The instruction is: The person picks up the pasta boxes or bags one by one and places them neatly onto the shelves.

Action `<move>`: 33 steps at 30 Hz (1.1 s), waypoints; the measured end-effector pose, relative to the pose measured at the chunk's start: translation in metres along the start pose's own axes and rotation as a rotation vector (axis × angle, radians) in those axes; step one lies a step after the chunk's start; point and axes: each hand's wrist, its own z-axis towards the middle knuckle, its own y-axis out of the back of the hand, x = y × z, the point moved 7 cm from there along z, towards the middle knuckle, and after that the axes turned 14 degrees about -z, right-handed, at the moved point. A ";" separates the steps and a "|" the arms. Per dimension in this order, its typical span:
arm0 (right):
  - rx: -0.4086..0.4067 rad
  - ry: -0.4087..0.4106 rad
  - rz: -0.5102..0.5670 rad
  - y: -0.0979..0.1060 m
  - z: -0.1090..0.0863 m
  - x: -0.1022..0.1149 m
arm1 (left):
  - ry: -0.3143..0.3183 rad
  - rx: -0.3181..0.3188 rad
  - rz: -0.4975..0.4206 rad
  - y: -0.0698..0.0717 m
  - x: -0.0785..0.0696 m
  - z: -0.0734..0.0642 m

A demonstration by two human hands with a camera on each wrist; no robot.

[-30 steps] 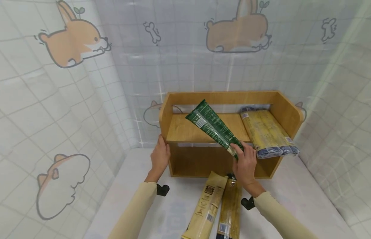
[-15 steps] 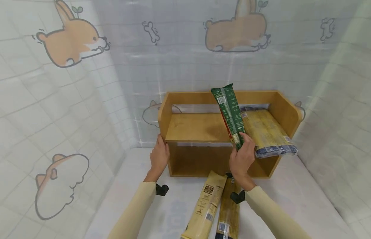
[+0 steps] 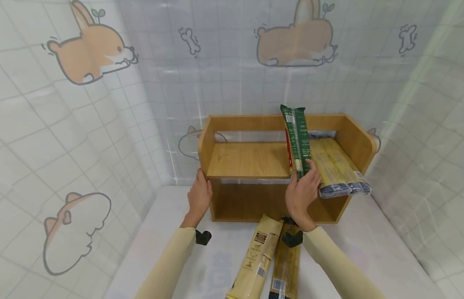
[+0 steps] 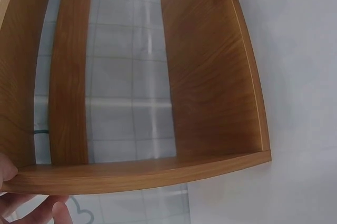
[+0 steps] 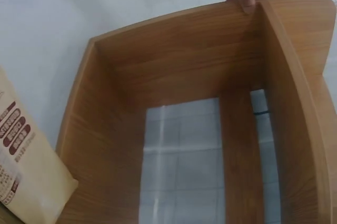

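Observation:
My right hand (image 3: 302, 193) grips the lower end of a long green pasta packet (image 3: 297, 135) with red along its left side. The packet is tilted, its far end raised above the upper board of a wooden shelf (image 3: 250, 160). Just right of it, transparent packs of yellow pasta (image 3: 334, 164) with dark blue ends lie on that board, jutting over its front edge. My left hand (image 3: 200, 194) holds the shelf's left side panel; in the left wrist view the thumb (image 4: 7, 169) is inside and the fingers are outside. The right wrist view does not show the green packet.
In front of the shelf, a beige packet (image 3: 257, 257) and a yellow pasta pack (image 3: 286, 265) with dark ends lie on the white tabletop (image 3: 351, 257). The shelf's lower compartment (image 5: 174, 60) has an open back. Walls covered in cartoon-printed sheeting (image 3: 232, 83) surround the table.
The green packet has swung from a leftward slant to nearly straight back and moved right, beside the transparent pasta packs. My left hand has stayed on the shelf's side panel.

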 end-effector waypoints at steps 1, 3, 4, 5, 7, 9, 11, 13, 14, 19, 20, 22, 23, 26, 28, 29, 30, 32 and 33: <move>0.010 -0.006 0.003 0.000 0.001 0.001 | 0.004 0.000 0.001 0.000 0.001 0.000; 0.027 -0.016 0.007 0.001 0.002 0.003 | 0.012 0.004 0.003 -0.001 0.002 0.000; 0.033 -0.019 0.007 0.001 0.003 0.003 | 0.015 0.005 0.002 -0.001 0.002 0.000; 0.039 -0.023 0.010 0.001 0.003 0.004 | 0.019 0.005 -0.001 -0.001 0.003 0.000; 0.044 -0.028 0.020 0.002 0.004 0.005 | 0.020 0.005 -0.004 -0.001 0.003 0.000; 0.036 -0.020 0.029 0.004 0.005 0.007 | 0.017 0.005 -0.011 -0.002 0.003 0.000; 0.029 -0.003 0.043 0.004 0.005 0.009 | 0.012 0.000 -0.016 -0.001 0.002 0.000; 0.024 0.011 0.057 0.004 0.005 0.010 | 0.007 -0.003 -0.013 -0.001 0.000 0.001; 0.022 0.016 0.059 0.004 0.005 0.010 | 0.007 -0.006 -0.013 -0.001 -0.001 0.001; 0.043 -0.001 0.066 0.004 0.004 0.010 | 0.006 -0.020 -0.007 0.000 -0.001 0.002; 0.048 -0.007 0.069 0.004 0.004 0.011 | 0.010 -0.023 -0.008 0.000 -0.001 0.002; 0.057 -0.020 0.082 0.004 0.002 0.011 | 0.018 -0.024 -0.005 -0.001 0.000 0.002; 0.054 -0.026 0.089 0.004 0.002 0.011 | 0.022 -0.024 -0.007 -0.001 0.001 0.002; 0.045 -0.038 0.099 0.006 0.000 0.010 | 0.025 -0.021 -0.011 -0.002 0.001 0.001; 0.040 -0.021 0.091 0.007 -0.001 0.010 | 0.025 -0.024 -0.015 -0.002 0.001 0.001; 0.040 -0.005 0.086 0.007 -0.001 0.011 | 0.022 -0.029 -0.016 -0.002 0.001 0.001; 0.046 0.014 0.080 0.007 -0.001 0.012 | 0.019 -0.035 -0.018 -0.002 0.001 0.001; 0.066 0.063 0.051 0.006 0.000 0.015 | 0.013 -0.040 -0.020 -0.002 0.001 0.002; 0.082 0.092 0.023 0.005 0.001 0.016 | 0.011 -0.039 -0.020 -0.003 0.001 0.002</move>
